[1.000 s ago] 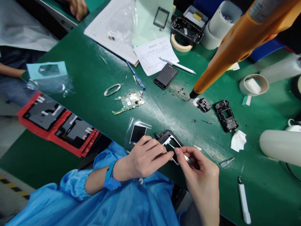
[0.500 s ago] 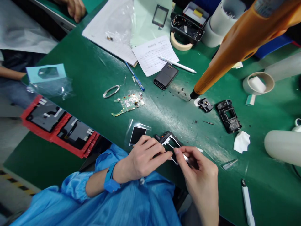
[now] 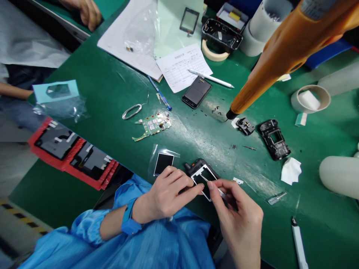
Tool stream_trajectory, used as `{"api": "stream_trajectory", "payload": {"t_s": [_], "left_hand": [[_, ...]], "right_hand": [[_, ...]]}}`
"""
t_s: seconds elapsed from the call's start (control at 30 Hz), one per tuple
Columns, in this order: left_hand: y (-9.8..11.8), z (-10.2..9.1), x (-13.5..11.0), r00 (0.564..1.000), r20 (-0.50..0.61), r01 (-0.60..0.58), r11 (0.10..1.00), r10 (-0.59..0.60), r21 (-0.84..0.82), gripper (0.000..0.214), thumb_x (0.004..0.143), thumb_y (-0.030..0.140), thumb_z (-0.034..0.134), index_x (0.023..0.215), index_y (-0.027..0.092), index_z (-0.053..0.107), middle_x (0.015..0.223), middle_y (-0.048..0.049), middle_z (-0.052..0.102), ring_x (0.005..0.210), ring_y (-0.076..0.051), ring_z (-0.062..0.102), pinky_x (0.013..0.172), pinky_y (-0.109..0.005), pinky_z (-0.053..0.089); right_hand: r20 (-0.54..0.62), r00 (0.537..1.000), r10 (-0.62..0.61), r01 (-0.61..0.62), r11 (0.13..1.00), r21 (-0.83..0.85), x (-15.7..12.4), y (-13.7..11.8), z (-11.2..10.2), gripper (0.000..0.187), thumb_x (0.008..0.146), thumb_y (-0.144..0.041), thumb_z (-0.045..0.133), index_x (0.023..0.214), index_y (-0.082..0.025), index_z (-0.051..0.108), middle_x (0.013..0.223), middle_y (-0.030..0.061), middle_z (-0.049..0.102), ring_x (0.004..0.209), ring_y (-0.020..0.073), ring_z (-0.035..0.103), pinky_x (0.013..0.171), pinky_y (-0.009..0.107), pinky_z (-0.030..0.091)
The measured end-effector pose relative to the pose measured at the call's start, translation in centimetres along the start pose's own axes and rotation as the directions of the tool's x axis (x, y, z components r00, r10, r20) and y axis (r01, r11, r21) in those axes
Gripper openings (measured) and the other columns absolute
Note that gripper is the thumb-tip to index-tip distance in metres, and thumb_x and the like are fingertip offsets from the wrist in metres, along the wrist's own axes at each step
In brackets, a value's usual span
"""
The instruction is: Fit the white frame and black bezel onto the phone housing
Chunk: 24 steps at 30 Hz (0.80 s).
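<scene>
At the bench's near edge lies a black handheld radio (image 3: pixel 199 163) with a stubby antenna, an orange button and a white rectangular frame (image 3: pixel 205 197) around its screen opening. My left hand (image 3: pixel 171 190) is closed on the radio's left side, its index finger pressing near the frame's edge. My right hand (image 3: pixel 237 209) pinches slim metal tweezers (image 3: pixel 222 193), whose tip reaches over the screen opening. Beside my left hand, a small dark display (image 3: pixel 163 164) rests on clear film. A white scrap (image 3: pixel 238 181) lies just beyond my right fingers.
A green circuit board (image 3: pixel 154 124), a coil of solder wire (image 3: pixel 131 111) and a dark battery (image 3: pixel 197 92) lie ahead. An orange electric screwdriver (image 3: pixel 260 74) hangs over the bench. Black housing (image 3: pixel 274 139) and a white-handled tool (image 3: pixel 298 243) lie right. Red-wrapped panels (image 3: pixel 60 164) are left; another person's hand (image 3: pixel 89 15) is upper left.
The camera view has shifted slightly. My right fingers have moved a little away from the radio, showing more of the white scrap; both hands keep their holds.
</scene>
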<state>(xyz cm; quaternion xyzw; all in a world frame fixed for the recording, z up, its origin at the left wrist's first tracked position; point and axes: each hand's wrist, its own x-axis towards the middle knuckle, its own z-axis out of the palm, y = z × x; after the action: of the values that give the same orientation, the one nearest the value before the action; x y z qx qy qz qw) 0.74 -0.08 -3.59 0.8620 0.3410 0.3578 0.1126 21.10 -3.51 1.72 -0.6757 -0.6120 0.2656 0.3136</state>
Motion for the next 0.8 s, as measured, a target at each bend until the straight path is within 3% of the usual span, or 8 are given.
{"api": "stream_trajectory", "payload": {"t_s": [0.4, 0.8], "left_hand": [[0.56, -0.23, -0.41, 1.000, 0.004, 0.004, 1.000, -0.004, 0.013, 0.026, 0.115, 0.013, 0.055, 0.122, 0.013, 0.080, 0.082, -0.0009, 0.070, 0.071, -0.014, 0.062, 0.068, -0.033, 0.043], [0.53, -0.58, 0.17, 1.000, 0.010, 0.025, 0.999, -0.025, -0.032, 0.035, 0.120, 0.012, 0.043, 0.121, 0.009, 0.078, 0.078, -0.0002, 0.071, 0.066, -0.013, 0.060, 0.061, -0.033, 0.039]], "right_hand": [[-0.044, 0.998, -0.045, 0.046, 0.999, 0.025, -0.36, 0.30, 0.55, 0.016, 0.109, -0.030, 0.074, 0.095, -0.024, 0.075, 0.077, -0.0037, 0.075, 0.056, 0.0094, 0.065, 0.054, 0.017, 0.052], [-0.014, 0.999, -0.052, 0.052, 0.999, -0.008, -0.18, 0.76, 0.74, 0.015, 0.111, -0.033, 0.073, 0.097, -0.025, 0.074, 0.080, -0.0054, 0.075, 0.058, 0.0090, 0.064, 0.057, 0.018, 0.051]]}}
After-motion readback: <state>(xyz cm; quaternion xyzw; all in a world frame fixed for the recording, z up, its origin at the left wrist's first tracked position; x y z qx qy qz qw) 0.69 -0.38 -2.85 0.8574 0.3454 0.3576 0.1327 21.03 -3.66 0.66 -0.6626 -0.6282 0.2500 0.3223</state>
